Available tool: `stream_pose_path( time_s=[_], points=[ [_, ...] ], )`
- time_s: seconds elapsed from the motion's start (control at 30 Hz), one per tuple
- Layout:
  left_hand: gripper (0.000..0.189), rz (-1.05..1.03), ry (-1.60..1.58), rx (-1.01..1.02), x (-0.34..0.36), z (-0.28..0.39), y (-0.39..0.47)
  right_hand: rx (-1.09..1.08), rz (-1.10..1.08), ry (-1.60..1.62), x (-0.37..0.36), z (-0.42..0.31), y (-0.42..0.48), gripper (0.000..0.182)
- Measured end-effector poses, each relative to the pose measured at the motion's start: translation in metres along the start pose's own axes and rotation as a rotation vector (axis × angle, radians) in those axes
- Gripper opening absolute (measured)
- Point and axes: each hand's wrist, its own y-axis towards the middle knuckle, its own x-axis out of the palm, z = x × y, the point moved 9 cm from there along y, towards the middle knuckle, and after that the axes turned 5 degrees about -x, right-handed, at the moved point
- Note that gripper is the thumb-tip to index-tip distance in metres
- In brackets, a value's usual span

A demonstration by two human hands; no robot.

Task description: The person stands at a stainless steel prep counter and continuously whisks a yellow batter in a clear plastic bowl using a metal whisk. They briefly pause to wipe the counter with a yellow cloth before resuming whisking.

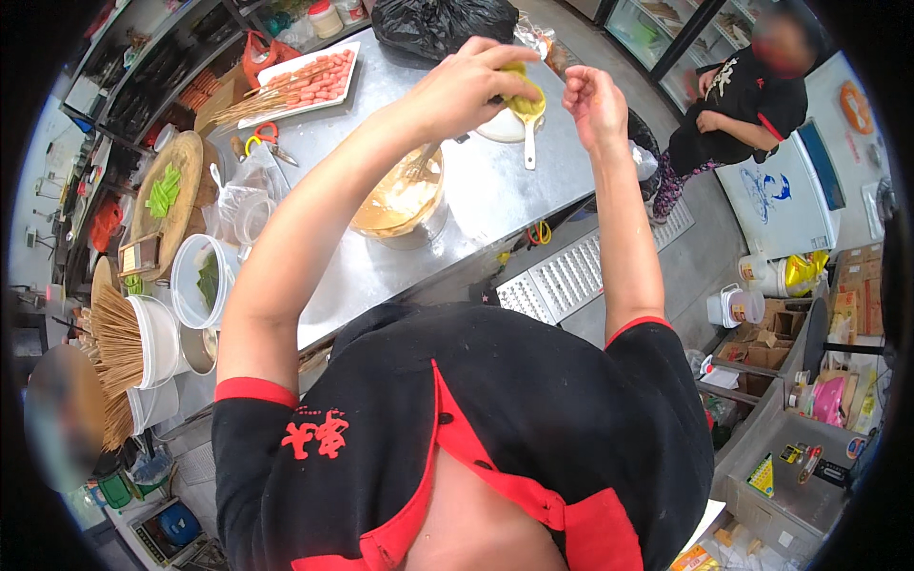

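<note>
My left hand (pixel 485 86) is over the far part of the steel table, its fingers bent around or against a yellow-green soft mass (pixel 515 75). Part of this mass is in the bowl of a white-handled ladle (pixel 529 146), which rests over a round white disc (pixel 494 128). Whether my fingers grip the mass or only touch it is hidden. To the right, my right hand (pixel 597 107) is raised near the table edge, fingers loosely curled, with nothing visible in it. Nearer to me stands a bowl (pixel 410 232) of tan creamy mixture (pixel 385 203) with a whisk (pixel 421 164) in it.
A white tray (pixel 350 75) holds skewered small sausages. Scissors (pixel 275 143), a wooden chopping block (pixel 178 214) and buckets of bamboo skewers (pixel 118 342) stand left. A black plastic bag (pixel 443 28) sits at the back. One person (pixel 742 107) stands right, beyond the table.
</note>
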Motion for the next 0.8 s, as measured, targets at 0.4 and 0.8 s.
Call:
stream_pose_path(
  time_s=[0.4, 0.8],
  points=[
    [0.010, 0.197, -0.160, 0.069, -0.057, 0.022, 0.052, -0.168, -0.156, 0.066, 0.052, -0.016, -0.031, 0.023],
    [0.025, 0.116, -0.029, -0.459, -0.049, -0.071, -0.066, -0.430, -0.049, -0.807, 0.067, 0.038, -0.057, 0.029]
  ],
)
